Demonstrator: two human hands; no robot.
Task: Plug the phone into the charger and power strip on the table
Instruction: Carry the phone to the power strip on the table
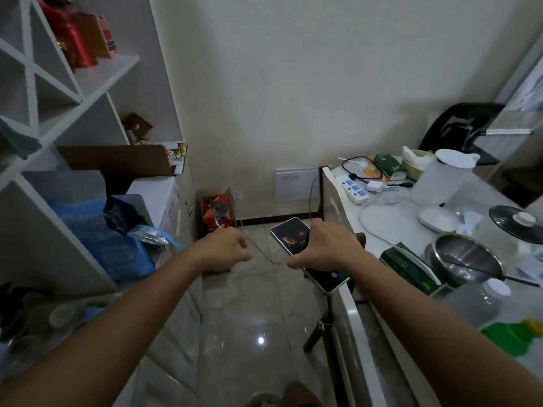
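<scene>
My right hand (326, 245) grips a white-edged phone (289, 235) with a dark lit screen, held above the floor just left of the table (382, 230). A thin white cable (264, 254) runs from my left hand (226, 245), whose fingers pinch it, toward the thumb of my right hand. On the table's far corner lies a white power strip (352, 188) with blue sockets. A white charger block (373, 187) rests beside it, and its white cable loops over the tabletop.
The table holds a steel bowl with a spoon (464, 259), a pot lid (517, 223), a white jug (440, 177), a green box (408, 267) and a black cord. White shelves (73, 113) with bags stand on the left. A wall outlet panel (296, 183) sits low ahead.
</scene>
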